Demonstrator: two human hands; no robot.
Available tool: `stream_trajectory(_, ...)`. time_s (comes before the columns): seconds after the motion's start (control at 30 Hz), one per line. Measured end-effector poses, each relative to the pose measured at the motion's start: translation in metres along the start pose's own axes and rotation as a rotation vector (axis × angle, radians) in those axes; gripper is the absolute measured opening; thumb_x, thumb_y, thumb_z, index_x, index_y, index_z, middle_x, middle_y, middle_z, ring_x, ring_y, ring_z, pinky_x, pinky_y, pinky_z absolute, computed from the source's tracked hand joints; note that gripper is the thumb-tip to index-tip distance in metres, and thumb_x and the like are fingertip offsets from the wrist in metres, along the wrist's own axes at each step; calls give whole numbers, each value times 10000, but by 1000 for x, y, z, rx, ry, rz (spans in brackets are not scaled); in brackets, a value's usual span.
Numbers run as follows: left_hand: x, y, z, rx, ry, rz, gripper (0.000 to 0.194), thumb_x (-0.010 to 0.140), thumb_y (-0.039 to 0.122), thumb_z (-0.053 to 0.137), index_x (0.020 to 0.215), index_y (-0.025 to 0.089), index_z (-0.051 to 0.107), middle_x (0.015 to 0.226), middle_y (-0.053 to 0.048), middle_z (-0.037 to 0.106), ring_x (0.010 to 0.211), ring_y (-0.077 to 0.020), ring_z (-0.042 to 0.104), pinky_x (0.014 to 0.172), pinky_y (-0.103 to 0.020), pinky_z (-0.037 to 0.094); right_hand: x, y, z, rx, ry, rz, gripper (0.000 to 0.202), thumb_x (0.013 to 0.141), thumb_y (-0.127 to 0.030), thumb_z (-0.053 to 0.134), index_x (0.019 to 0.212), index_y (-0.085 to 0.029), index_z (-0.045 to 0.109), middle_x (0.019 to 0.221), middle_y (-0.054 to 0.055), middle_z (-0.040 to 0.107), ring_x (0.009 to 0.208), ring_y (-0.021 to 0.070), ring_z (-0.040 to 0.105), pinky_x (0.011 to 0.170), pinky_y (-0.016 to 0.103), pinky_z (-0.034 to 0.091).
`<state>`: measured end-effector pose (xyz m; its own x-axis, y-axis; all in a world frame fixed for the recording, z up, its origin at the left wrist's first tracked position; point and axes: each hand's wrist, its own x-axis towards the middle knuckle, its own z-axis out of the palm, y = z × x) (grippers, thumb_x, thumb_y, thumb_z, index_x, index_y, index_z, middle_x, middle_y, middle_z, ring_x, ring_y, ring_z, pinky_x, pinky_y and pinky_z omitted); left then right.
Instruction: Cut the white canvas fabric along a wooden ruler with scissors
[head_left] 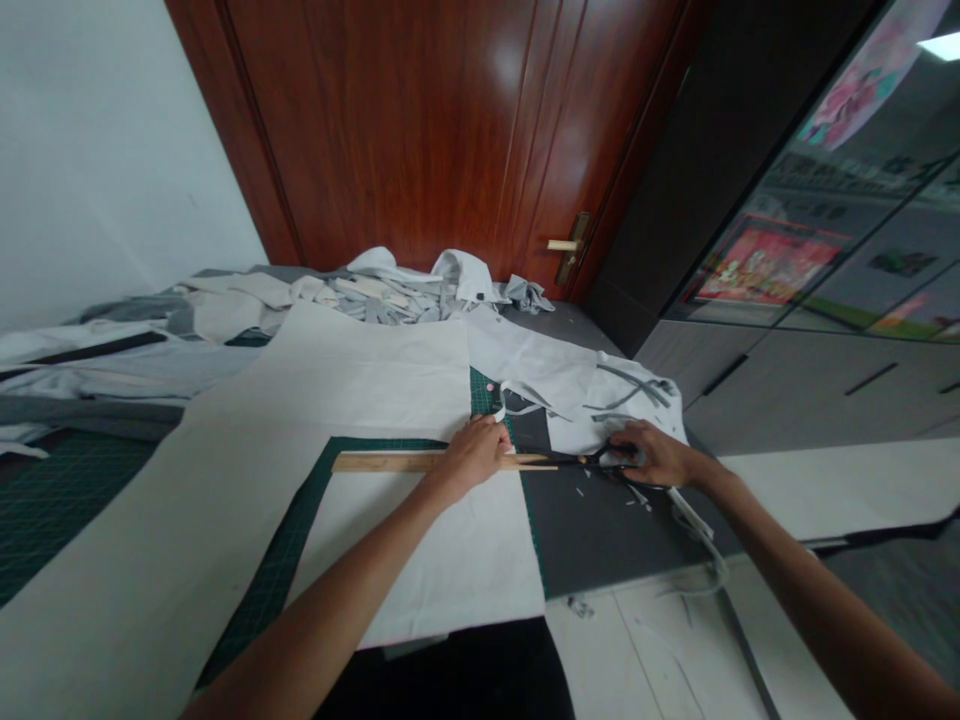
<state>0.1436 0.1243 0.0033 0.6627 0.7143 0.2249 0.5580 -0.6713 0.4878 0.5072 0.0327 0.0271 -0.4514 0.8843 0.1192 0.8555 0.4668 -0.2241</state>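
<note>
My left hand (476,450) is closed over the wooden ruler (386,462), near its right end, and presses it against the cream fabric piece (442,560). A small curl of white fabric (501,405) stands up just behind its knuckles. My right hand (652,455) grips black scissors (600,458) by the handles. Their blades point left and reach the ruler's right end; whether they are parted is hard to make out. Under the fabric, the green cutting mat (259,590) shows in a bent strip.
A larger cream fabric sheet (225,470) spreads across the left. Heaped cloth (397,290) lies along the back, before a wooden door (420,130). White fabric (562,375) with grey strips is at the right, near grey cabinets (817,390). Scraps dot the dark tabletop (585,540).
</note>
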Motion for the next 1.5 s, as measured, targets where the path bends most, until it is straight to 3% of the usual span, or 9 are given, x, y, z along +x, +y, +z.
stream_trajectory(0.27, -7, -1, -1, -49, 57, 73, 172, 951, 126, 558, 868, 180, 698, 910, -51, 654, 936, -202, 593, 881, -318, 476, 10, -6, 3, -139, -51, -15, 309, 800, -438, 731, 983, -189, 746, 863, 85, 694, 819, 264, 633, 778, 404, 497)
stream_trajectory(0.4, -5, -3, -2, -83, 72, 63, 169, 924, 128, 584, 839, 183, 720, 892, -50, 651, 930, -205, 609, 858, -311, 476, 17, -16, 1, -162, -87, 7, 281, 828, -462, 711, 872, -185, 727, 805, 74, 656, 769, 245, 603, 764, 390, 472)
stream_trajectory(0.9, 8, -8, -5, -116, 17, 65, 150, 854, 140, 663, 769, 181, 781, 770, -28, 657, 788, -177, 599, 735, -274, 435, 33, -25, 4, -62, -12, 4, 184, 752, -404, 758, 819, -233, 741, 763, 43, 656, 777, 241, 607, 771, 358, 463)
stream_trajectory(1.2, 12, -12, -6, -183, -30, 74, 160, 830, 142, 689, 688, 158, 762, 666, 5, 604, 655, -129, 524, 628, -254, 344, 43, -33, 1, -164, -164, 46, 228, 823, -418, 683, 768, -196, 683, 801, 58, 640, 802, 230, 575, 764, 341, 406)
stream_trajectory(1.5, 12, -10, -3, -156, -17, 56, 140, 843, 159, 703, 724, 156, 777, 700, -8, 624, 687, -145, 533, 650, -259, 354, 44, -31, 2, -249, -175, 4, 217, 830, -399, 655, 770, -190, 666, 804, 69, 618, 772, 225, 549, 760, 346, 376)
